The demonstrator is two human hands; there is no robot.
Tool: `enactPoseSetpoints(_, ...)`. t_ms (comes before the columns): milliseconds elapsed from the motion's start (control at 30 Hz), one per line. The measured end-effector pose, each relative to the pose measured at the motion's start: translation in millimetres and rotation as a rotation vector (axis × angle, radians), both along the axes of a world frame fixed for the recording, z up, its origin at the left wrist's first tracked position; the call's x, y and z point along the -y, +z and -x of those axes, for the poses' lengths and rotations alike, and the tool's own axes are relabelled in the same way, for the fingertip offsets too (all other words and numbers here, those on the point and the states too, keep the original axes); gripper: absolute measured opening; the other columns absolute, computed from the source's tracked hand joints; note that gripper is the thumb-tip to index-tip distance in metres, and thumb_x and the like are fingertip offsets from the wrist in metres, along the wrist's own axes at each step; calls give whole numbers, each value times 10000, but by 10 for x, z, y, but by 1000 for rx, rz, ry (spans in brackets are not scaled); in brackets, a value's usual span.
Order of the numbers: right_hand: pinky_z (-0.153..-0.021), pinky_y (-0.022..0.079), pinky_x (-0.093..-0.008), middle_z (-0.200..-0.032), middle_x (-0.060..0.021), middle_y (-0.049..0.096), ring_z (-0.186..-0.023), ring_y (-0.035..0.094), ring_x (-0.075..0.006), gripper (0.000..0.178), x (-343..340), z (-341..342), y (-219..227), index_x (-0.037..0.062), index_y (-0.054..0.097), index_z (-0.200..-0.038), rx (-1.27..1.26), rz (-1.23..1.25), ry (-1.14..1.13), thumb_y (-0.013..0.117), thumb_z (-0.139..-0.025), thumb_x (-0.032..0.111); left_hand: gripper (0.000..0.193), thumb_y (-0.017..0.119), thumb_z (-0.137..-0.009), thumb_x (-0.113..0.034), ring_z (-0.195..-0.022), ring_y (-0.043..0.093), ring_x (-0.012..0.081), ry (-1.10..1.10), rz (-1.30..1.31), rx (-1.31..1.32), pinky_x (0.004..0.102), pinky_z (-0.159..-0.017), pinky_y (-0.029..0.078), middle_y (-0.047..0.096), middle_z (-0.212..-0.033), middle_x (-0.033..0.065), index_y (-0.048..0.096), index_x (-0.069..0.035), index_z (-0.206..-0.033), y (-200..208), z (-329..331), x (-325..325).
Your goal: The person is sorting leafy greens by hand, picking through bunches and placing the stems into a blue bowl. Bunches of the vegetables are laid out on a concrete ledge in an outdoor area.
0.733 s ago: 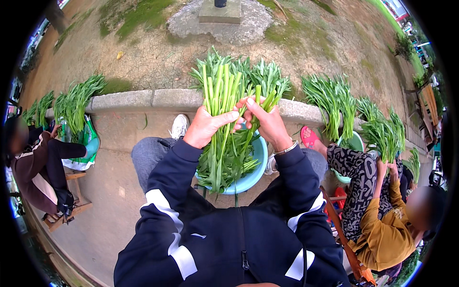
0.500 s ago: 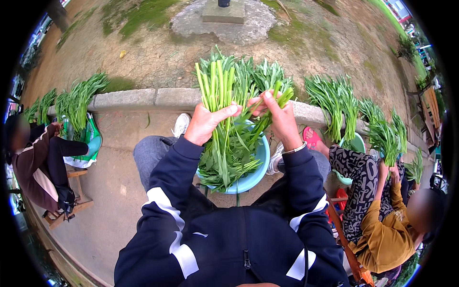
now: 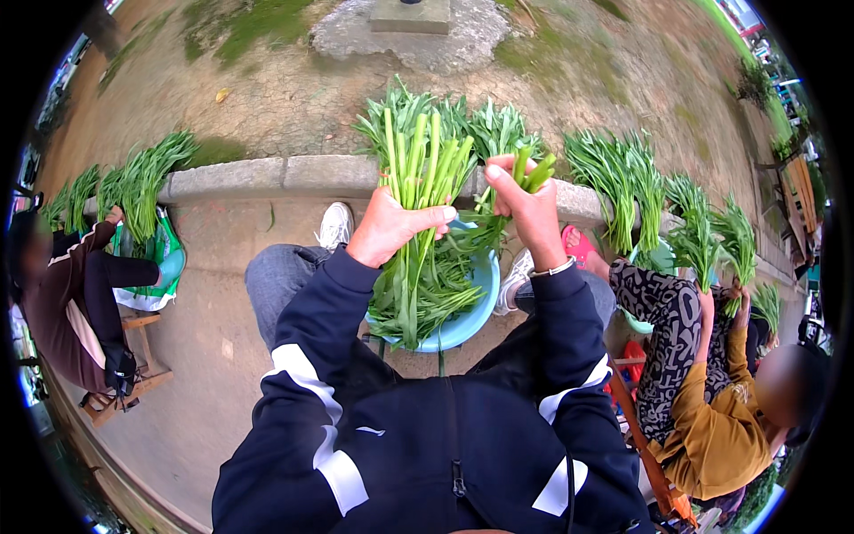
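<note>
My left hand (image 3: 391, 228) is wrapped round a bunch of water spinach (image 3: 411, 165), thick pale-green stem ends up and leaves hanging below. A smaller bunch of water spinach (image 3: 536, 173) is gripped in my right hand (image 3: 532, 214), its stem ends also pointing up. Its leaves droop beneath the hand toward the gap between both hands. Under them, between my knees, stands a light-blue basin (image 3: 490, 298) with loose leafy greens (image 3: 449, 307) inside. The left bunch covers part of the basin.
More bunches lie along the stone kerb (image 3: 231, 180), some at the right (image 3: 614, 178). A person on a stool (image 3: 142, 347) sits at left beside a green-white bag (image 3: 169, 254). Another person in a mustard top (image 3: 712, 427) holds greens at right, near a green basin (image 3: 658, 258).
My hands have drawn slightly apart, the right one moving right. Stems in the left bunch now fan out more to the right. The person at right has spread their greens apart.
</note>
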State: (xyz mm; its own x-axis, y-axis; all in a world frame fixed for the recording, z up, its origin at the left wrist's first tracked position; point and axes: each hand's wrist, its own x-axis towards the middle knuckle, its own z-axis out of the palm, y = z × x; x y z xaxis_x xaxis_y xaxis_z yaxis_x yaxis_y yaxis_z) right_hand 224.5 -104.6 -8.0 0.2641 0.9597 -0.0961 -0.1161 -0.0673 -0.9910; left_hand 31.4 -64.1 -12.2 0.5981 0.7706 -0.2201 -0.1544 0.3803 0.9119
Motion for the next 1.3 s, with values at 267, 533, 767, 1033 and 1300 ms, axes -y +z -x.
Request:
enactPoseSetpoints(267,-453,385,-189,-690,43,561,-512,472,-27,226,-53,149,-14,36,628,-945,-19,-14,84,701,-797,191,347,695,-770,-34,-706,617,152,-59,-10,-58,281,-602,519,589,-822,49,521,7,-1067,-85,-39,20)
enactPoseSetpoints(533,-537,439,-218,-877,-74,649,-659,541,-72,278,-70,70,-105,17,526,-1097,-97,-40,159,562,-897,208,316,589,-877,-172,-814,633,189,-95,126,118,305,-686,530,598,-1054,99,529,-27,-1151,-13,-16,-5)
enactPoseSetpoints(767,-563,464,-242,-842,-44,602,-728,600,-121,319,-80,-35,-178,14,508,-1153,-258,-21,107,521,-922,234,295,619,-862,-213,-851,625,195,23,314,93,355,-726,548,610,-930,89,577,-4,-1066,-88,47,-68)
enactPoseSetpoints(1033,-486,412,-227,-718,13,515,-517,474,-68,269,-47,-70,-114,6,566,-1053,-349,44,142,566,-896,224,278,591,-877,-198,-787,601,161,-71,374,142,390,-685,572,571,-880,53,544,-14,-1080,-75,68,-77)
enactPoseSetpoints(1300,-447,342,-184,-652,55,546,-497,436,-22,242,-11,-26,14,46,642,-952,-45,45,88,724,-765,176,236,630,-849,-172,-706,610,152,-67,325,67,351,-632,575,573,-838,46,547,-20,-1009,-10,43,-44)
